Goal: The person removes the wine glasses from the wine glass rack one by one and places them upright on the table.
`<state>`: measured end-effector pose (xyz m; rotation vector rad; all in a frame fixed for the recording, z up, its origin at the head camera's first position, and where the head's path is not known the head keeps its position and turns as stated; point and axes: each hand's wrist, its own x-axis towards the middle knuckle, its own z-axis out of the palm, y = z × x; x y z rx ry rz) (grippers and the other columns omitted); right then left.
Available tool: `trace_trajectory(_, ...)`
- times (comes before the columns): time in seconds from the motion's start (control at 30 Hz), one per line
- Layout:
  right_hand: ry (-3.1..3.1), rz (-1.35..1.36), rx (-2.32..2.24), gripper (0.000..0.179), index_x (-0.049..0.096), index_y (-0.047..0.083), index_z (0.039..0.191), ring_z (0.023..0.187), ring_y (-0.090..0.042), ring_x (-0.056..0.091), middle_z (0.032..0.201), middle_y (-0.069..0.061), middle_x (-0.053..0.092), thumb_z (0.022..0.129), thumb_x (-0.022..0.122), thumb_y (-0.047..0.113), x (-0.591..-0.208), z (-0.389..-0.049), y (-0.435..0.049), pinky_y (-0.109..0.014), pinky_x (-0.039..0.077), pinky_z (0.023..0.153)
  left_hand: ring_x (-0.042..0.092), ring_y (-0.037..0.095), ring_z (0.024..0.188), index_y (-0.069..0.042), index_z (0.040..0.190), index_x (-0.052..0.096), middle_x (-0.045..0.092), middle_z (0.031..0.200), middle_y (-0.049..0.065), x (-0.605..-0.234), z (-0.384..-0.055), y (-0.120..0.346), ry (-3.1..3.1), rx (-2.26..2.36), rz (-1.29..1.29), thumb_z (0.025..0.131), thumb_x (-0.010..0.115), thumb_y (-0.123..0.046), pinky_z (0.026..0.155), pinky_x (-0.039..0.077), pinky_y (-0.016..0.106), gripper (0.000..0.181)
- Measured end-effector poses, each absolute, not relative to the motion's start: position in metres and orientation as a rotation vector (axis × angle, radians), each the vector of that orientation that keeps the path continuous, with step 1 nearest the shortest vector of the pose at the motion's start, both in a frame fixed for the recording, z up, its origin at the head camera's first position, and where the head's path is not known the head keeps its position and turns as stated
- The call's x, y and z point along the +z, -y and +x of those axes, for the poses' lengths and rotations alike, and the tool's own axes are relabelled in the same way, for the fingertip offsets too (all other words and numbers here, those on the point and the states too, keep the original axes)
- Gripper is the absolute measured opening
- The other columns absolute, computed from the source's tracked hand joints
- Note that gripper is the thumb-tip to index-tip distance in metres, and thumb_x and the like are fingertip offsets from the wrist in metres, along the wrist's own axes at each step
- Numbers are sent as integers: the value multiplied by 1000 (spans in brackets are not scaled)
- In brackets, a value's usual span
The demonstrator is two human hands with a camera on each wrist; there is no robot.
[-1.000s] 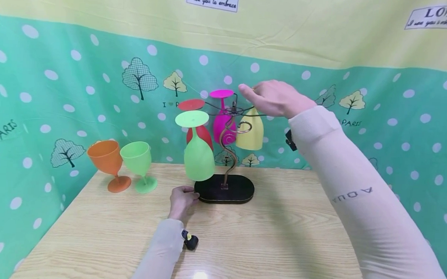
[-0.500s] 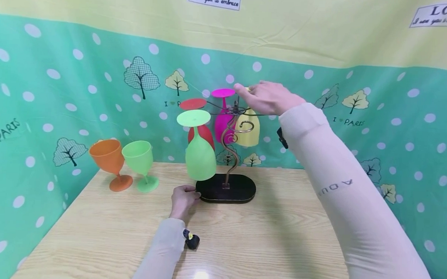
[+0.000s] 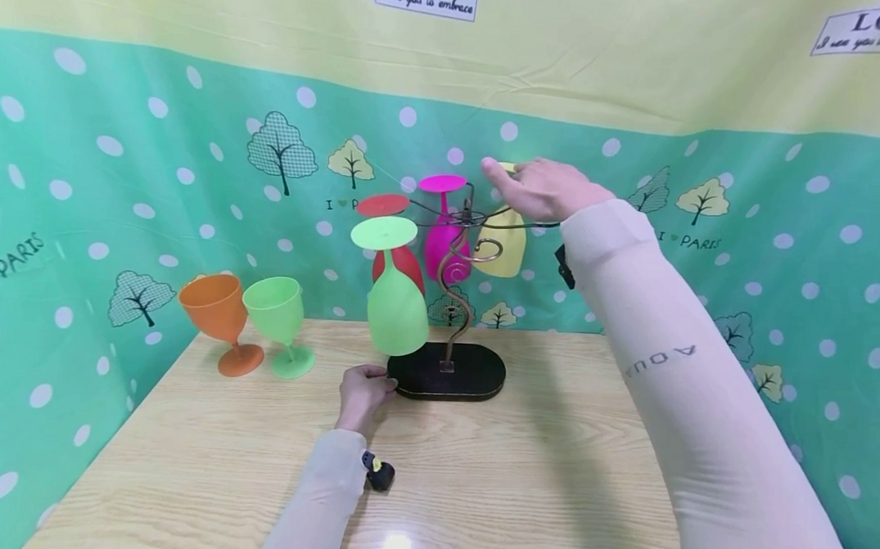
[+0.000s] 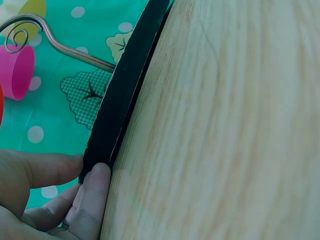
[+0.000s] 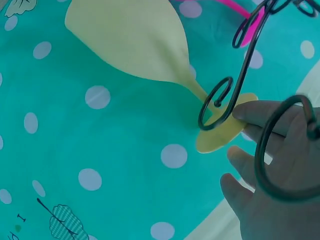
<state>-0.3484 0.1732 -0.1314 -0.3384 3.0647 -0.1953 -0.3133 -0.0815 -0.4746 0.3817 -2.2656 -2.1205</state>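
A metal wine glass rack with curled arms stands on a black oval base (image 3: 450,383). My left hand (image 3: 361,394) pinches the base's left end between thumb and fingers, close up in the left wrist view (image 4: 120,95). Upside down on the rack's far right side hangs a yellow goblet (image 3: 503,246). My right hand (image 3: 543,187) reaches over the rack, straight fingertips touching the yellow goblet's foot (image 5: 212,140); the stem lies by a curled hook (image 5: 202,112). Pink (image 3: 441,242), red (image 3: 384,204) and light green (image 3: 397,314) goblets also hang inverted.
An orange goblet (image 3: 213,307) and another light green goblet (image 3: 276,310) stand upright at the table's back left. The wooden table (image 3: 475,481) ends against a patterned curtain (image 3: 704,311). Bare metal arms stick out beneath my right forearm.
My right hand shifts slightly left, then back right, and the yellow goblet shifts with it, ending a little higher in view. My left hand keeps its hold on the base.
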Motion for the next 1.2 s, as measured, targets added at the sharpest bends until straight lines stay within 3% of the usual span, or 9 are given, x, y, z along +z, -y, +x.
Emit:
trace_trajectory(0.17,-3080,-270,-234,105,25,12,151,142,-38,16,157,-11,18,79,-2,83,-129,-348,-181,-57,15,113,70,33,82,14,109,59,62,106,30,-476,-314,81,2260,-2120,376,82,66,9,73,58,35,28)
trace_trajectory(0.3,-3118,-252,-224,106,36,5,146,137,-39,29,152,-16,30,81,1,81,-128,-348,-188,-56,25,109,69,34,83,15,108,59,62,105,31,-475,-313,81,2243,-2136,366,82,65,10,73,58,37,28)
trace_trajectory(0.43,-3160,-279,-175,95,48,0,137,133,-39,37,147,-20,38,89,9,73,-127,-348,-196,-57,31,106,69,34,84,15,108,59,63,102,31,-475,-313,82,2231,-2144,368,81,66,10,74,58,37,28)
trace_trajectory(0.53,-3226,-339,-121,71,61,-1,109,110,-38,53,120,-23,57,99,18,55,-128,-347,-203,-53,43,92,69,33,82,14,108,59,65,97,29,-474,-312,82,2223,-2146,379,81,66,11,73,58,37,28)
trace_trajectory(0.63,-3313,-429,-84,40,57,0,84,80,-31,52,89,-18,56,101,32,26,-129,-347,-211,-43,45,72,70,33,81,15,107,59,65,94,28,-474,-312,82,2206,-2160,382,79,67,12,72,58,36,29)
trace_trajectory(0.73,-3370,-466,-35,25,61,-6,92,79,-32,51,92,-19,56,93,38,4,-130,-344,-219,-42,46,68,70,32,80,15,108,59,64,94,26,-473,-312,81,2205,-2169,382,79,67,12,71,58,35,30)
trace_trajectory(0.87,-3420,-488,66,33,60,-7,115,97,-40,55,115,-24,56,90,40,-3,-133,-339,-229,-50,50,78,70,31,80,13,109,60,62,95,22,-473,-313,80,2218,-2152,387,80,68,11,71,58,34,30)
trace_trajectory(1.0,-3523,-664,180,31,65,-6,109,101,-42,57,114,-24,59,88,42,-7,-145,-335,-239,-51,53,75,69,32,82,14,107,59,64,95,25,-474,-312,79,2203,-2149,378,80,67,11,71,58,35,29)
trace_trajectory(1.2,-3659,-1000,322,18,68,-7,95,88,-36,58,98,-20,63,87,52,-9,-169,-336,-256,-45,55,63,69,33,82,14,108,59,63,94,25,-476,-312,79,2194,-2149,375,79,67,12,70,58,34,29)
